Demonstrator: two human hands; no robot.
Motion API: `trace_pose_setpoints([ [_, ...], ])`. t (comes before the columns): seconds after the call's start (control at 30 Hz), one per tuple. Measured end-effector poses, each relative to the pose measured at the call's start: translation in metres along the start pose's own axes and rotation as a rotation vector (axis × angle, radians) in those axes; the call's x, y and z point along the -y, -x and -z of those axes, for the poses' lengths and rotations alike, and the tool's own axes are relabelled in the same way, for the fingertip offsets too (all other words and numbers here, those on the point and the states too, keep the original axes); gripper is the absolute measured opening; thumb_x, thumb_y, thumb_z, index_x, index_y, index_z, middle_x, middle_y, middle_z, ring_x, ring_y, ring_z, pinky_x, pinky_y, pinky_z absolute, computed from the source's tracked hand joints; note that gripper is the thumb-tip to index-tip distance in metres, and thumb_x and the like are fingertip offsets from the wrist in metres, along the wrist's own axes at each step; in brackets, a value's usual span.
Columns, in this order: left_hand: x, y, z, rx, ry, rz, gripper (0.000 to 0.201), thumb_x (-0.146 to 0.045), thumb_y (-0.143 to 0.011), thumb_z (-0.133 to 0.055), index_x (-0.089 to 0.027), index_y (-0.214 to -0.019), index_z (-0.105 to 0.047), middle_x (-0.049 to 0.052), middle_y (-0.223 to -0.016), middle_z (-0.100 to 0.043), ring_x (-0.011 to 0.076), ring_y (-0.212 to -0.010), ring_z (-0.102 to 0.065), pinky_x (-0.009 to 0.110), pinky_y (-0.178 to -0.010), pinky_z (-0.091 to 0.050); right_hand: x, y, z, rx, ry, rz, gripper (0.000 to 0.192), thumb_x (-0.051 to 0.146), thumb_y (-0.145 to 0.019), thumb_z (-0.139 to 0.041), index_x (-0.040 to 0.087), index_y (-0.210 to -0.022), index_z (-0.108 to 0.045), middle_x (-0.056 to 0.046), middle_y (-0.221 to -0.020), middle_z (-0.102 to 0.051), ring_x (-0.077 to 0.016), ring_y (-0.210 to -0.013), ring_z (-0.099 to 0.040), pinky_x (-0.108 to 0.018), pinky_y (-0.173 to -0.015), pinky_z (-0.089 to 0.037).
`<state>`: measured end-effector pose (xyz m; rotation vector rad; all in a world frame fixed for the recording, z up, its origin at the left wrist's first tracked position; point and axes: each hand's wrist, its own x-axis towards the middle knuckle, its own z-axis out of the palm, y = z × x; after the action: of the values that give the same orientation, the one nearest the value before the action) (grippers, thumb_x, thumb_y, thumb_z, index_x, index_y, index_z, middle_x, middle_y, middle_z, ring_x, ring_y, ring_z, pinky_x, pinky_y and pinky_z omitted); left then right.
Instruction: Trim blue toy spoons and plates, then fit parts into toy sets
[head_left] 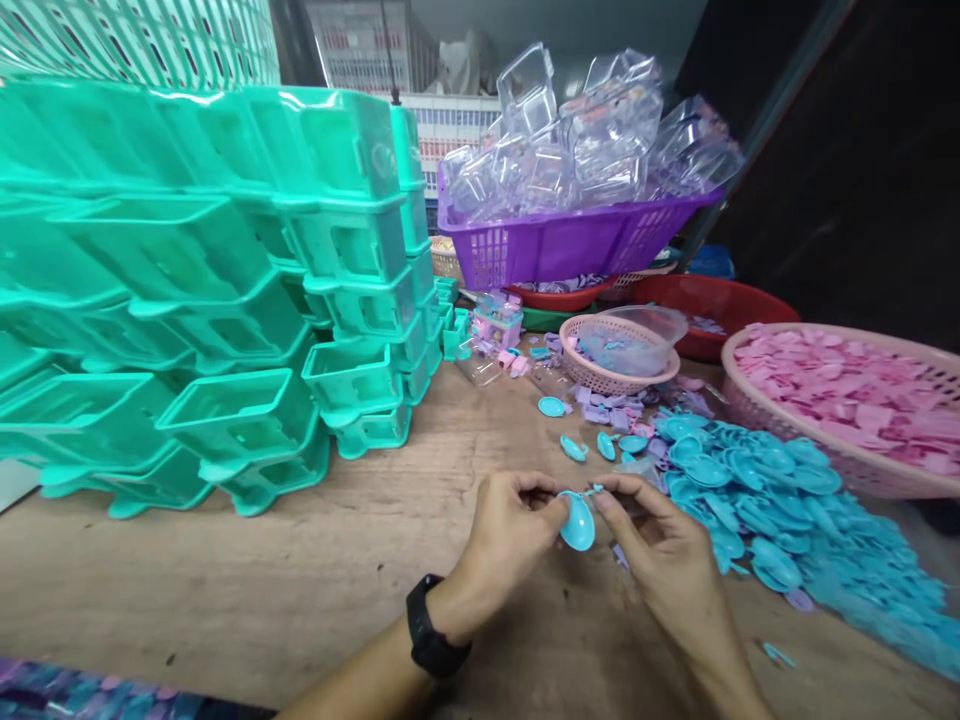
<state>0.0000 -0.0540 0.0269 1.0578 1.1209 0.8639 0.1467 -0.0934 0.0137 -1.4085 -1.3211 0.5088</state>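
Head-camera view of a wooden worktable (247, 590), where a small blue spoon-shaped plastic piece (577, 522) is held between both hands near the middle of the scene. The left hand (504, 540), a black watch (431, 628) on its wrist, is closed in a pinch, thumb and forefinger pressed to the left edge of the piece. The right hand (664, 550) is likewise closed to a fingertip pinch at the narrow upper end of the piece, where a small stub juts out. The piece is seen with its rounded bowl hanging down toward the near edge and its long axis running roughly near to far, tilted slightly right at the top; it is lifted clear of the tabletop. Both hands are touching it, so neither is nearer, though the bowl lies more on the left hand's side. Just to the right of the right hand, a loose heap of matching blue pieces (757, 510) is spread across the table, with a few strays lying farther off. Beyond the heap, a pink basket (825, 455) of pink parts is seen at the right, and a smaller pink basket (611, 375) farther back. Stacked green trays (187, 300) fill the left side, and a purple basket (570, 245) of clear plastic boxes stands at the far end.
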Motion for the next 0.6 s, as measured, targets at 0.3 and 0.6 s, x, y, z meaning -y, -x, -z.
trace_pose_setpoints([
  [0.3,-0.004,0.001,-0.002,-0.028,-0.175,-0.195,0.019,-0.008,-0.073,-0.060,-0.011,-0.070,-0.079,0.002,-0.064,-0.073,0.0116,-0.057,-0.058,0.019,-0.052,-0.040,-0.011,0.000,-0.001,-0.004,0.277,0.314,0.012,0.029,-0.093,-0.062,0.024,-0.091,-0.073,-0.001,-0.085,-0.076,-0.0168,-0.080,-0.072,-0.025,-0.075,-0.056],
  [0.6,0.029,-0.006,-0.012,0.104,-0.290,-0.395,0.024,-0.015,-0.082,-0.055,-0.012,-0.075,-0.078,0.003,-0.069,-0.074,0.0129,-0.061,-0.059,0.020,-0.056,-0.039,-0.031,0.013,0.005,-0.012,0.352,0.299,0.016,0.031,-0.094,-0.060,0.025,-0.091,-0.075,-0.001,-0.086,-0.078,-0.0170,-0.076,-0.073,-0.024,-0.067,-0.055],
])
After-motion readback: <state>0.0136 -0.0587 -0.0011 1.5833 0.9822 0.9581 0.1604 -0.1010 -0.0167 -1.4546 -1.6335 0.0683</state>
